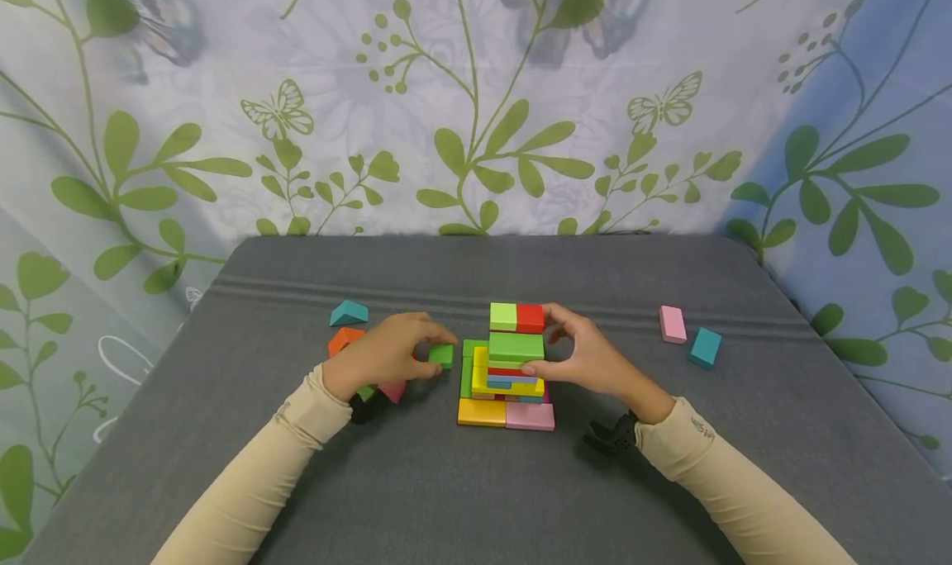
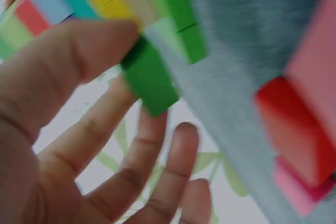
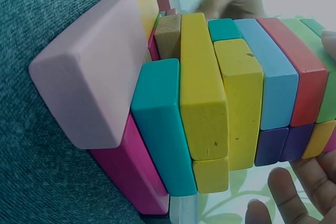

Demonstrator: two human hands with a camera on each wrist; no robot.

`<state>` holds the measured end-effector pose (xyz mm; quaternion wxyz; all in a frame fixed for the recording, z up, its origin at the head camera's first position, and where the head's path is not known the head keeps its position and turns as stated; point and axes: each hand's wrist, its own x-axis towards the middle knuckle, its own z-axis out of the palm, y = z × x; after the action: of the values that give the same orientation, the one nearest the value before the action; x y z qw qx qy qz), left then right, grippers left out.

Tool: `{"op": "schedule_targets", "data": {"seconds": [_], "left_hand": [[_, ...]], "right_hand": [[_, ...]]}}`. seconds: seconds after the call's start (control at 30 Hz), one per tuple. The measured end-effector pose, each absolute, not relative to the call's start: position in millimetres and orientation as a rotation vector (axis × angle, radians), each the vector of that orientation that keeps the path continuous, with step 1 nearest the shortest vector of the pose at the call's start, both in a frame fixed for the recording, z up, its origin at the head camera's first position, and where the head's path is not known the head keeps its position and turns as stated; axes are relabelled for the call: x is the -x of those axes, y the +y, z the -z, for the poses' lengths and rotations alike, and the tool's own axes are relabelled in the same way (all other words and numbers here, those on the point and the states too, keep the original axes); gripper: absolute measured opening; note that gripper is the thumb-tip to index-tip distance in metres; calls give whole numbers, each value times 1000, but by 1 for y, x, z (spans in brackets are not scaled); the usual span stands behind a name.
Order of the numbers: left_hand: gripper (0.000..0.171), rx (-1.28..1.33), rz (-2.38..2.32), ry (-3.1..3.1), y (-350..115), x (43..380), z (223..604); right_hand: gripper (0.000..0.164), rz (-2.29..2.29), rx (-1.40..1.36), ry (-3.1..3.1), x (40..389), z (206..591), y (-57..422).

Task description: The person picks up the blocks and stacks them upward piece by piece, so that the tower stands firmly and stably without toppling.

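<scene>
A tower of coloured blocks [image 1: 516, 348] rises in tiers from a wider base on the grey table. Its top tier has a light green block [image 1: 502, 316] beside a red block [image 1: 530, 318]. My right hand [image 1: 587, 356] holds the tower's upper part from the right, thumb on the front and fingers round the far side. Left of the tower, my left hand [image 1: 387, 352] pinches a small green block [image 2: 149, 80] between thumb and fingertips. In the left wrist view that block appears apart from the tower.
Several loose blocks lie under and beside the left hand, among them an orange block [image 1: 344, 339] and a teal block [image 1: 349, 312]. At the right lie a pink block [image 1: 673, 325] and another teal block [image 1: 705, 348]. A leaf-patterned curtain [image 1: 476, 94] hangs behind the table [image 1: 476, 499].
</scene>
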<state>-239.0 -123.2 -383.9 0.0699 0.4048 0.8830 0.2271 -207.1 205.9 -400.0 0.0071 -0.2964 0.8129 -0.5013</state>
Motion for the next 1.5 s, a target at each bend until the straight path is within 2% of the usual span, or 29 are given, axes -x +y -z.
{"op": "schedule_targets", "data": {"seconds": [0.27, 0.47, 0.97, 1.17, 1.5], "left_hand": [[47, -1319, -1121, 2659, -115, 231, 352], [38, -1450, -1275, 2651, -99, 223, 344], [41, -1824, -997, 2840, -75, 214, 360], [41, -1854, -1014, 2863, -76, 215, 362], [30, -1862, -1219, 2809, -75, 218, 365]], "right_hand": [[57, 1575, 926, 2538, 207, 399, 206], [56, 1585, 943, 2522, 208, 399, 206], [54, 1596, 965, 2498, 208, 401, 207], [55, 1592, 962, 2503, 208, 401, 207], [56, 1591, 959, 2506, 208, 401, 207]]}}
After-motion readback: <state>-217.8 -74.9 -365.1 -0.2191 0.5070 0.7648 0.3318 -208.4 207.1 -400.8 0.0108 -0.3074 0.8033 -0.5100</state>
